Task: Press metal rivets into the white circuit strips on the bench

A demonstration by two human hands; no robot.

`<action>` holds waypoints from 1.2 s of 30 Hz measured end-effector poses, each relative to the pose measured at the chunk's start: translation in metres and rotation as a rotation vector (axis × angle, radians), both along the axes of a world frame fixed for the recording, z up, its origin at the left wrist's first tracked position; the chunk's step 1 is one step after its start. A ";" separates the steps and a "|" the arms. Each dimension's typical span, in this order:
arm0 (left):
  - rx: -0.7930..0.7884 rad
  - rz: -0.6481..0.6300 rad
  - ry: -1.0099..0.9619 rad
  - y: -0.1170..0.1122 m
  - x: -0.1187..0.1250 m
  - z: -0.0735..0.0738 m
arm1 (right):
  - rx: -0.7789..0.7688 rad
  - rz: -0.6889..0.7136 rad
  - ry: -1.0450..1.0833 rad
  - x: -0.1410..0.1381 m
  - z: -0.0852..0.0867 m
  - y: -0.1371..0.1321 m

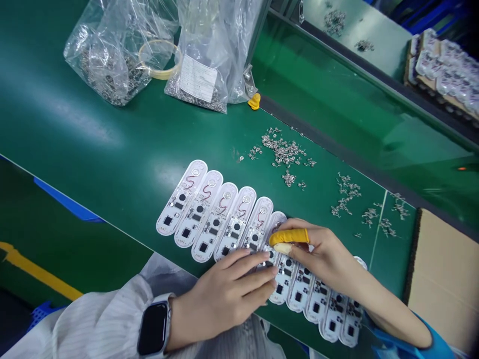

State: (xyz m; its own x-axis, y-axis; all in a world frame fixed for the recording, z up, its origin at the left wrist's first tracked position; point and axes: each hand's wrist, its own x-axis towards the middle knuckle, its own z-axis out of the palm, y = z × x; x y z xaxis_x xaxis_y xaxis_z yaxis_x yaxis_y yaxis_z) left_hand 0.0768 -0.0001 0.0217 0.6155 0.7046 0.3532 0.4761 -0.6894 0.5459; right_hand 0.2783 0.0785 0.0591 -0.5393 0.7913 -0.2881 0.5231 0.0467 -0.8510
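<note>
A row of several white oblong circuit boards [209, 212] lies side by side on the green table mat [123, 149]. My left hand [228, 294], with a smartwatch on its wrist, rests flat on the boards near the row's middle, fingers stretched out. My right hand [318, 252] lies over the boards just beyond it. Its index finger wears a yellow finger cot and is pressed against the thumb in a pinch over one board. What it pinches is too small to make out.
Loose small metal parts [282, 149] are scattered behind the boards, with more parts [348, 194] to the right. Two clear plastic bags [116, 50] of parts and a tape ring [159, 59] stand at the back. A cardboard sheet [445, 279] lies at the right edge.
</note>
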 end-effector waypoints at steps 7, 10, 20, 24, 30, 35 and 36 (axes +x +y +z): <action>0.002 -0.007 -0.010 -0.001 -0.001 0.000 | 0.025 0.030 -0.031 -0.002 0.005 0.006; 0.005 -0.022 0.010 -0.002 -0.001 -0.002 | 0.054 0.058 -0.072 -0.004 0.005 0.007; 0.065 -0.020 0.036 0.005 0.000 0.008 | 0.220 0.136 -0.243 -0.013 0.004 0.003; 0.099 -0.014 0.055 0.004 0.001 0.009 | 0.273 0.075 -0.259 -0.007 0.011 -0.003; 0.171 -0.036 0.041 0.005 0.000 0.001 | 0.342 -0.441 -0.250 0.074 0.013 -0.022; 0.276 -0.166 0.092 0.010 -0.003 -0.002 | 0.406 -0.875 -0.684 0.162 -0.010 -0.021; 0.288 -0.159 0.077 0.011 -0.002 -0.002 | 0.397 -0.910 -0.752 0.172 -0.014 -0.018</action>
State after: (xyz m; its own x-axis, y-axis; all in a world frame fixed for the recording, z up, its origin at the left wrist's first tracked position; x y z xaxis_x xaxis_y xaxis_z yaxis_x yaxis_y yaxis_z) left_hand 0.0750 0.0107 0.0195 0.7422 0.4761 0.4716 0.3829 -0.8789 0.2846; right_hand 0.4504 0.0604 0.0453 0.4448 0.8939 0.0567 0.8515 -0.4023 -0.3364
